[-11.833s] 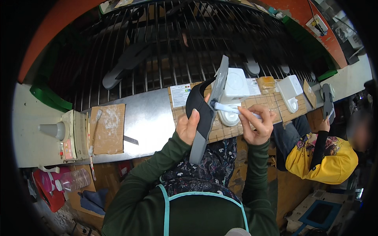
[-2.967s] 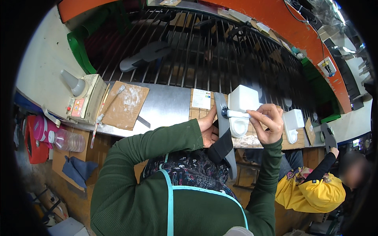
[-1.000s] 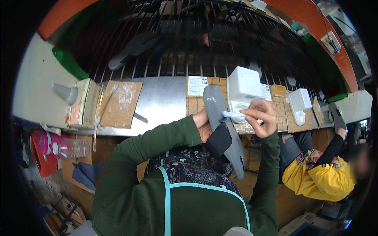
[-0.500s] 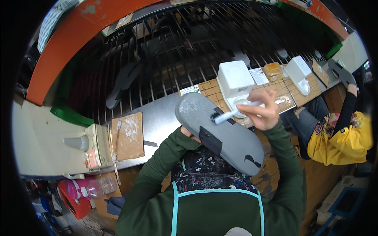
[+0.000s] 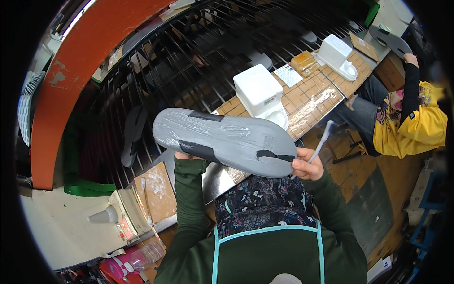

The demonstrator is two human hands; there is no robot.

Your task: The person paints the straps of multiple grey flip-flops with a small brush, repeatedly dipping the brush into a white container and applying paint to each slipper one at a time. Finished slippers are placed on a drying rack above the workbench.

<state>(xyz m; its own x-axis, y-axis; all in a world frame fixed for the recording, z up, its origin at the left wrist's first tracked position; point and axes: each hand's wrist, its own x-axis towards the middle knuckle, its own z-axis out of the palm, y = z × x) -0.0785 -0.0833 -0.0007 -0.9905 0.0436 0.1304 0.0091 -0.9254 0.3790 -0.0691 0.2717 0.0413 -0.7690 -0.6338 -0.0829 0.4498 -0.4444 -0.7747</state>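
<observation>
A grey sandal sole lies sideways in front of me, its underside up, with wet, glossy streaks across it. Black strap ends are set flat into its edges and near its right end. My left hand grips the sole from beneath near its left part; most of the fingers are hidden behind it. Thumb and fingers of my right hand pinch the sole's right end. That same hand also holds a pale-handled brush, its tip pointing up and away from the sole.
Ahead, white dispenser tubs stand on a cardboard-covered bench beside a metal rod conveyor. A glue-smeared board with brushes is at left. To my right, a person in yellow holds another sole.
The sole has turned nearly level and shifted left. My right hand has lowered from brushing its surface to gripping its right end, the brush now pointing up. The view has swung right.
</observation>
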